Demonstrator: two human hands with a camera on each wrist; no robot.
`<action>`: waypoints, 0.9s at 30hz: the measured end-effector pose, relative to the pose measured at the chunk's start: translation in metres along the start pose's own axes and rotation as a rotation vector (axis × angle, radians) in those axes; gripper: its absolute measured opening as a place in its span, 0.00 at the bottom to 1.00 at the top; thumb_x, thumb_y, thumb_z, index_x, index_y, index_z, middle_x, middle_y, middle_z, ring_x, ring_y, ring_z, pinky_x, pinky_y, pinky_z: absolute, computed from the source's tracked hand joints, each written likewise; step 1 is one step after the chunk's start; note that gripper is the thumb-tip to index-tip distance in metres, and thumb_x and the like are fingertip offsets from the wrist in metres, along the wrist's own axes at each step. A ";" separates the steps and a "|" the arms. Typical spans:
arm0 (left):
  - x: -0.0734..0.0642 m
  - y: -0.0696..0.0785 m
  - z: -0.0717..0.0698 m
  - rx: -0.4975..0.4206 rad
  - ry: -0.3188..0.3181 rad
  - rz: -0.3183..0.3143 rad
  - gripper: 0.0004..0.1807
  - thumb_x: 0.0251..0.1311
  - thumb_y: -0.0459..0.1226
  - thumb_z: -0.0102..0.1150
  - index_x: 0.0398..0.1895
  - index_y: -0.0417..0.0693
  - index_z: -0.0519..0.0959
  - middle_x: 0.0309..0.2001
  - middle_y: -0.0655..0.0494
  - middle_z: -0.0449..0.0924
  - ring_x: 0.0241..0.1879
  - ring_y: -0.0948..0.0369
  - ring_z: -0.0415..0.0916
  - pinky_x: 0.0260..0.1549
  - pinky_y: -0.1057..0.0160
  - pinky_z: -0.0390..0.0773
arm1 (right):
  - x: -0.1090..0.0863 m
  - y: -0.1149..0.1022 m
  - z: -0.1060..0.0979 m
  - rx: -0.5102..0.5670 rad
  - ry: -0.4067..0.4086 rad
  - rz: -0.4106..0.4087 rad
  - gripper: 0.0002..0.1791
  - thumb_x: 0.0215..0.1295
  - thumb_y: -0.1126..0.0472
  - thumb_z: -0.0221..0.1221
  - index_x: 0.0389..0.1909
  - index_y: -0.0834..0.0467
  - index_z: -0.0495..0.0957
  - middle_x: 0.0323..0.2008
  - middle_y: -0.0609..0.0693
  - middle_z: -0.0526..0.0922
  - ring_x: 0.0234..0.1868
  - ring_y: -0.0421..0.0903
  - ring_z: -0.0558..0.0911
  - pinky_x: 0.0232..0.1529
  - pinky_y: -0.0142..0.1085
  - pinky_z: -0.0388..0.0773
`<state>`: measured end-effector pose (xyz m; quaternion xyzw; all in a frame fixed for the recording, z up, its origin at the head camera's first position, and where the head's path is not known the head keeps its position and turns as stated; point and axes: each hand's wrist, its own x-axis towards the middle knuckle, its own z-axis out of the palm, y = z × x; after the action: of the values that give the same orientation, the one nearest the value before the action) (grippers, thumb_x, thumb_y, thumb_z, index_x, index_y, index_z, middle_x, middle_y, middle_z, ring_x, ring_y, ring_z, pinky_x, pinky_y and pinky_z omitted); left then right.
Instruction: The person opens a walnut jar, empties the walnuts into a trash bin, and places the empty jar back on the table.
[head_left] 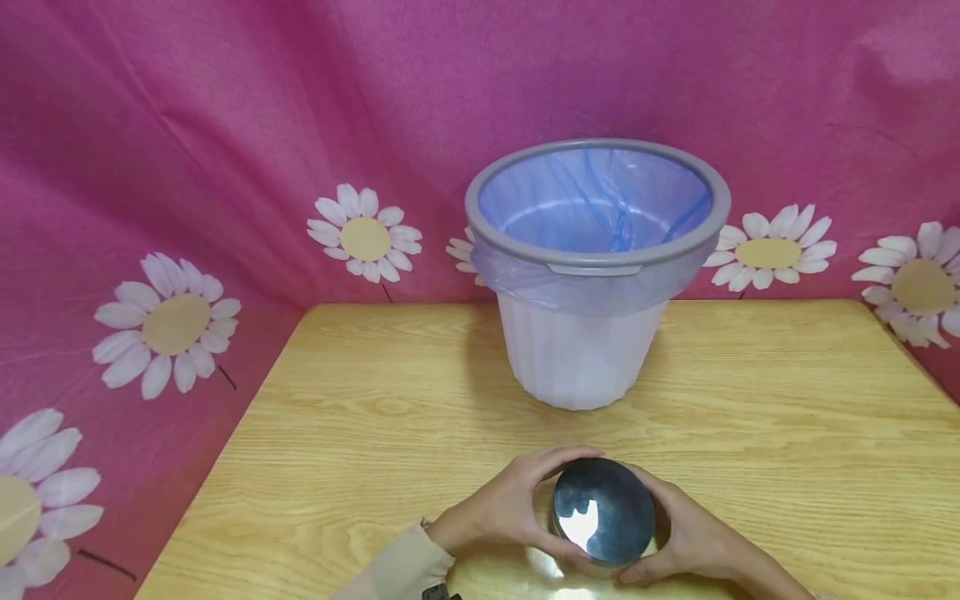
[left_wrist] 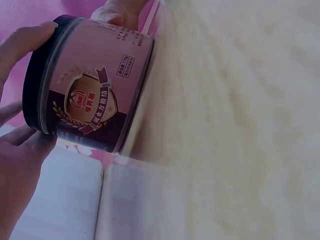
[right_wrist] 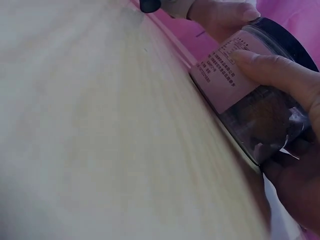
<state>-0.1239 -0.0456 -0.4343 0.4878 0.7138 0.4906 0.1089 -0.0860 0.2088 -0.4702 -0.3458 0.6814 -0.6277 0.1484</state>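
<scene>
A squat clear jar (left_wrist: 125, 95) with a black lid (head_left: 604, 510) stands upright at the table's near side. Its pink label carries a shield-shaped emblem in the left wrist view, and something brown shows through the clear wall (right_wrist: 265, 117) in the right wrist view. From the left, my left hand (head_left: 510, 504) grips the jar, thumb in front and fingers behind, up at the lid. My right hand (head_left: 693, 533) grips the jar's other side, its thumb lying on the label (right_wrist: 220, 82).
Behind the jar, a white bin (head_left: 581, 350) with a grey rim and a blue plastic liner (head_left: 555, 217) stands on the wooden table (head_left: 360, 450). A magenta cloth (head_left: 247, 125) with white daisies hangs along the table's back and left side.
</scene>
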 end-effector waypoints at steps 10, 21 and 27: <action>0.007 -0.008 -0.004 0.025 0.049 0.035 0.54 0.35 0.32 0.80 0.70 0.44 0.60 0.67 0.48 0.65 0.66 0.61 0.64 0.63 0.64 0.67 | 0.009 0.004 -0.012 -0.094 0.018 -0.014 0.54 0.41 0.69 0.75 0.70 0.61 0.56 0.64 0.57 0.69 0.61 0.43 0.72 0.59 0.31 0.70; 0.010 -0.012 0.001 0.241 0.110 0.119 0.55 0.30 0.38 0.83 0.67 0.40 0.63 0.66 0.47 0.68 0.65 0.57 0.66 0.62 0.63 0.68 | 0.011 0.007 -0.013 -0.236 0.097 -0.033 0.54 0.37 0.62 0.78 0.69 0.58 0.61 0.62 0.54 0.73 0.58 0.44 0.74 0.57 0.32 0.71; 0.015 -0.006 0.000 0.223 0.092 0.038 0.56 0.32 0.41 0.82 0.69 0.50 0.62 0.68 0.53 0.64 0.68 0.61 0.62 0.64 0.63 0.66 | 0.011 0.008 -0.016 -0.320 0.146 -0.019 0.54 0.36 0.60 0.79 0.68 0.55 0.62 0.61 0.51 0.74 0.58 0.42 0.75 0.57 0.31 0.70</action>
<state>-0.1349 -0.0341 -0.4349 0.4873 0.7587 0.4322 0.0118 -0.1063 0.2136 -0.4728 -0.3247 0.7784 -0.5361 0.0355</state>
